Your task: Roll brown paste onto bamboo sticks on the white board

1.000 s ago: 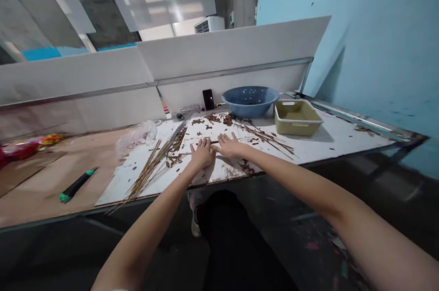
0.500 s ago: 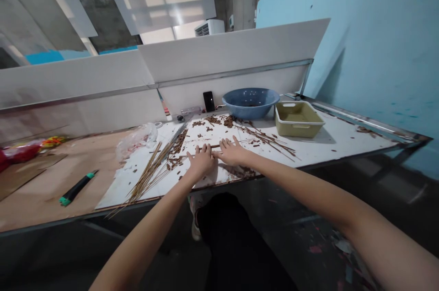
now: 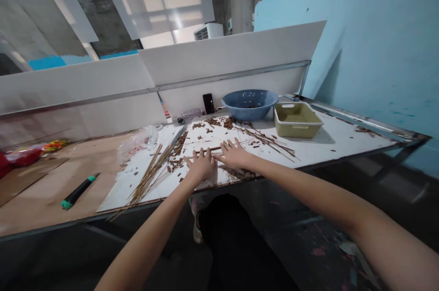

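My left hand point(image 3: 202, 166) and my right hand point(image 3: 233, 153) lie palm down, fingers spread, on a white board point(image 3: 137, 192). A thin brown stick point(image 3: 210, 148) runs beneath the fingers of both hands, its middle partly hidden by them. To the left of my left hand lies a bundle of long, thin wooden sticks point(image 3: 147, 181). More loose sticks point(image 3: 270, 141) spread out to the right of my right hand. Brown chips of wood or bark point(image 3: 214, 122) are scattered across the board.
A blue bowl point(image 3: 249, 105) and an olive plastic tray point(image 3: 297, 120) stand at the back. A black phone point(image 3: 208, 103) leans on a white panel. A plastic bag point(image 3: 137, 144) lies at the left, and a black-and-green tool point(image 3: 79, 191) on brown board. A blue wall rises at the right.
Both hands stay on the stick, and the fingers of my left hand now spread wider. The whole view has drifted slightly, with the table lower in the frame.
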### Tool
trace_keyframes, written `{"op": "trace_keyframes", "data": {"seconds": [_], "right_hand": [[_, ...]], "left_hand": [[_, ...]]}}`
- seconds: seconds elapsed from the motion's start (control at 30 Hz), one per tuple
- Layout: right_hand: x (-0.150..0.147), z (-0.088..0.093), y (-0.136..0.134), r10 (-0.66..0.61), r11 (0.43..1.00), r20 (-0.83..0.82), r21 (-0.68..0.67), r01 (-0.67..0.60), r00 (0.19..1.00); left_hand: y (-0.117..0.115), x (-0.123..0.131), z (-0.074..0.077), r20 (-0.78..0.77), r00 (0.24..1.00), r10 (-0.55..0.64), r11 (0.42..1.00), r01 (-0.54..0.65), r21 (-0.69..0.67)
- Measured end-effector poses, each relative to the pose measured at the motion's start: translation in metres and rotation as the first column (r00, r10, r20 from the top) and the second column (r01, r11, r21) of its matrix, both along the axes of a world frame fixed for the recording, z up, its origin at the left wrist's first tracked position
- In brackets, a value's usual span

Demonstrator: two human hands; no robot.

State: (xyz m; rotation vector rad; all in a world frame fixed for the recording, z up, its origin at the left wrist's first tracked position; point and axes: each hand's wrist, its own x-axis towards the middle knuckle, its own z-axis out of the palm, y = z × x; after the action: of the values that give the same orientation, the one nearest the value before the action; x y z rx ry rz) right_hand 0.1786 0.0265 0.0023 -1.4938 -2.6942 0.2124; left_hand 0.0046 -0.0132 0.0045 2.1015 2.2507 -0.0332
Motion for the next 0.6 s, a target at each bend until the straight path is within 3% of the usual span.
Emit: {"op": "trace_keyframes", "data": {"seconds": [0.23,0.33,0.47,0.53,0.6], "right_hand": [[-0.005,0.012,0.008,-0.055,0.997,0.068,-0.053,0.058,0.996],[-0.001,0.008,0.007,-0.033,0.999,0.064,-0.028,0.035,0.997],[0.009,-0.006,-0.009,-0.035,0.999,0.027,0.007,0.034,0.999],[0.012,-0.007,-0.010,-0.050,0.999,0.017,-0.007,0.050,0.999],[0.012,-0.002,-0.003,-0.040,0.999,0.018,-0.028,0.040,0.999]], "left_hand": [[0.018,0.007,0.013,-0.020,0.996,0.083,0.996,-0.083,-0.015],[0.011,0.005,0.007,-0.042,0.996,0.084,0.996,-0.084,0.008],[-0.007,-0.015,-0.005,-0.088,0.996,0.033,0.998,-0.028,0.058],[-0.008,-0.030,-0.004,-0.092,0.996,0.024,0.997,-0.018,0.068],[-0.002,-0.044,0.001,-0.087,0.992,0.091,0.991,-0.082,0.104]]}}
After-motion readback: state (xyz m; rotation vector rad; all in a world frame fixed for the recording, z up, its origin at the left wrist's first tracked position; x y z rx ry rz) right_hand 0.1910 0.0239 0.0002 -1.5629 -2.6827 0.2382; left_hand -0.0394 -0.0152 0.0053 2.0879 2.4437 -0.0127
